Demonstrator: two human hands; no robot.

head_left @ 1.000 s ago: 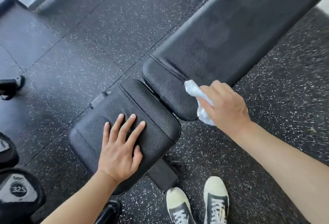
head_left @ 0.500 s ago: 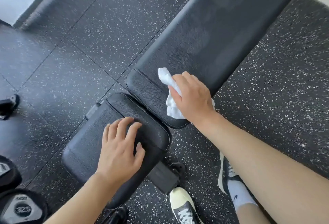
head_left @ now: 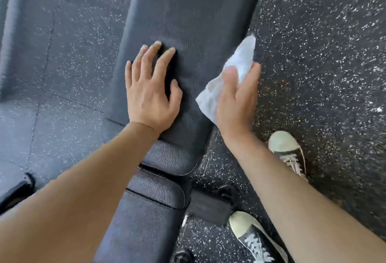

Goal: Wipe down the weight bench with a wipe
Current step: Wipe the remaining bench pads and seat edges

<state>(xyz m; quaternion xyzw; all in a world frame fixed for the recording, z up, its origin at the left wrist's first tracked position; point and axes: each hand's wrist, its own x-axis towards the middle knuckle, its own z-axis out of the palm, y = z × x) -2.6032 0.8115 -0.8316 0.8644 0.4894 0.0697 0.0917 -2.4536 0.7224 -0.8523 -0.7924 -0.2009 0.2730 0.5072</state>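
Speckled floor (head_left: pixel 313 32), blurred wipe (head_left: pixel 227 78), bench (head_left: pixel 188 11) cropped

One view only: head cam, wide-angle, sitting above you and pitched steeply down and forward. It's close in, so your forearms run in from the bottom corners and both hands land mid-frame. The weight bench (head_left: pixel 188 22) runs from bottom centre up to the top edge, nearly along the view axis. Speckled floor (head_left: pixel 323 43) fills both sides, and your shoes (head_left: pixel 257 239) show lower right. Edges are motion-blurred. No second view, so no overlap.
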